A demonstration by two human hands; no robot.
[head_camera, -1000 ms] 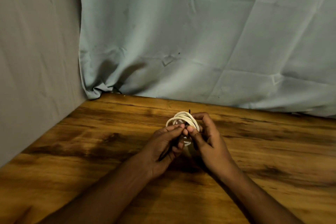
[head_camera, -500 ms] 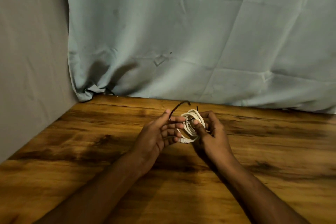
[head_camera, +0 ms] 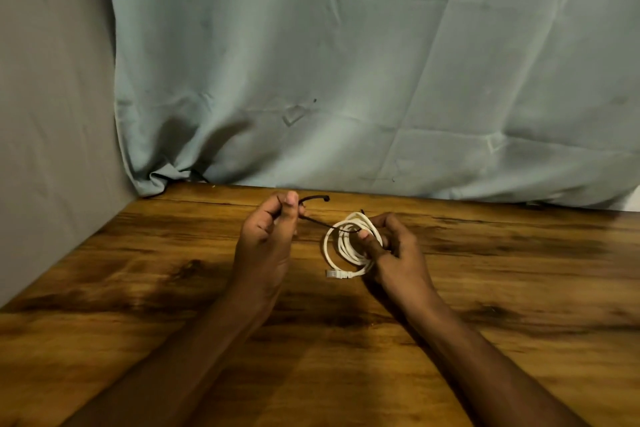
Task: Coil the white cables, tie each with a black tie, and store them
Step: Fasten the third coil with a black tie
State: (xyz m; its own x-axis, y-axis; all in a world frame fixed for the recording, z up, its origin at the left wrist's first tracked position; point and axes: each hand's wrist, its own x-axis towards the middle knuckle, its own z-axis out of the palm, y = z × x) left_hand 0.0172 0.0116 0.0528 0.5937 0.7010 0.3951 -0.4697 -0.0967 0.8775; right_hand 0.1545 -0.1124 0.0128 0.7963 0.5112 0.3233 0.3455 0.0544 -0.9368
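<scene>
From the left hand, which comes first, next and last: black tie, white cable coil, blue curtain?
1. black tie, pinched in the left hand itself.
2. white cable coil, to its right, held by the right hand.
3. blue curtain, behind the table.

left hand (head_camera: 266, 246): fingers curled, pinching | right hand (head_camera: 394, 253): curled, gripping | forearms converging

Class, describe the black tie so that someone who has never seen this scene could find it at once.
Start at the wooden table below the pale curtain. Near its far edge, the left hand pinches a thin dark strip that runs across to the coiled white cable gripped by the right hand. That strip is the black tie: the only dark, single strand, unlike the looped white cable.
</scene>
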